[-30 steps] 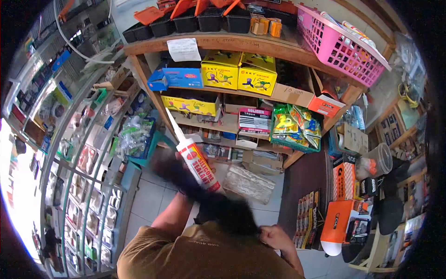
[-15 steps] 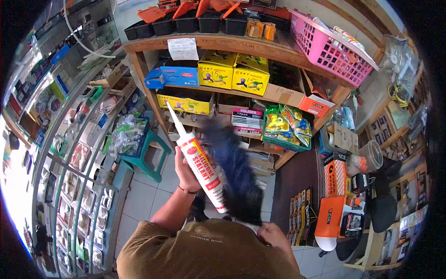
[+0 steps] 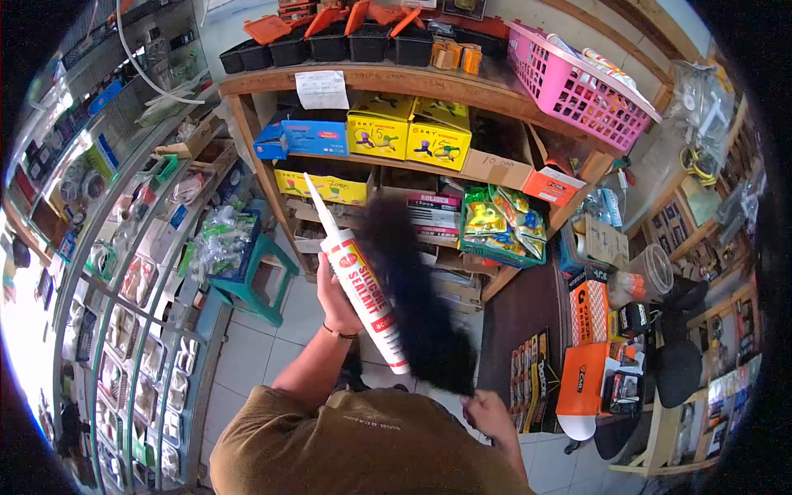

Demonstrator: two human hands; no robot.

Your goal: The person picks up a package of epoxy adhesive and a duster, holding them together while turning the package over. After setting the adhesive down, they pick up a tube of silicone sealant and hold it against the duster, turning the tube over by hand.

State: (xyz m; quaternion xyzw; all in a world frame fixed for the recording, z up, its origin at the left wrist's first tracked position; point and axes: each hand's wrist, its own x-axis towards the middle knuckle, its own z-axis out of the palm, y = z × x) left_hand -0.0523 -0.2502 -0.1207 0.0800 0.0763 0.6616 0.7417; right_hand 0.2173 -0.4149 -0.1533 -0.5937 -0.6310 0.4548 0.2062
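A white tube of silicone sealant (image 3: 364,299) with red and yellow print and a long pale nozzle leans up to the left in my left hand (image 3: 337,304), whose fingers are wrapped round it from behind. My right hand (image 3: 490,414), lower right of centre, is closed on the handle end of a dark, fluffy duster (image 3: 425,309). The duster is blurred and reaches up and left, right beside the tube. Whether it touches the tube cannot be told.
Ahead stands a wooden shelf (image 3: 375,77) with yellow boxes (image 3: 378,132), a blue box (image 3: 315,138) and a pink basket (image 3: 577,91). A green stool (image 3: 262,285) is on the left near the glass display shelving. At right are orange boxes (image 3: 584,379) and a clear jar (image 3: 652,272).
The duster's fluffy part has swung slightly right and looks darker, close against the tube. My left hand with the tube has shifted slightly right in view, and my right hand has moved a little right.
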